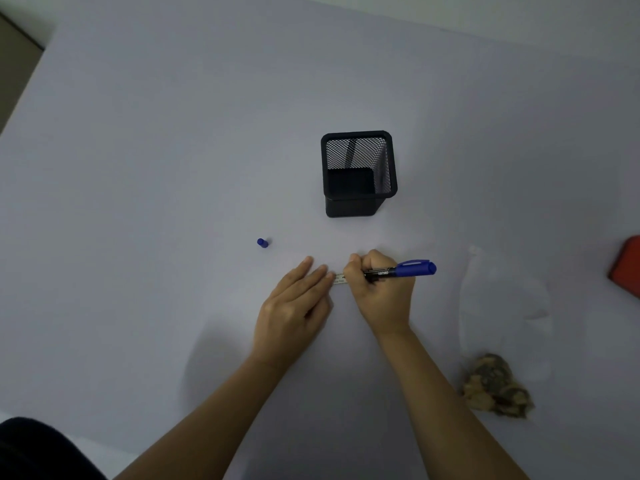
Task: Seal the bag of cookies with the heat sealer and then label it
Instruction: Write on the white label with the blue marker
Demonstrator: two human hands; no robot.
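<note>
My right hand (379,289) grips a black marker with a blue end (401,270), its tip pointing down-left onto a small white label strip (340,278) on the table. My left hand (294,303) lies flat, its fingertips pressing the left end of that strip. The marker's small blue cap (262,242) lies loose to the left. At the right, a clear plastic bag (502,306) lies on the table with brown cookies (497,386) bunched at its near end. A red object (628,266), cut off by the right edge, may be the heat sealer.
A black mesh pen holder (358,173) stands just behind my hands. The pale tabletop (173,150) stretches wide to the left and back. A dark shape (34,448) fills the bottom left corner.
</note>
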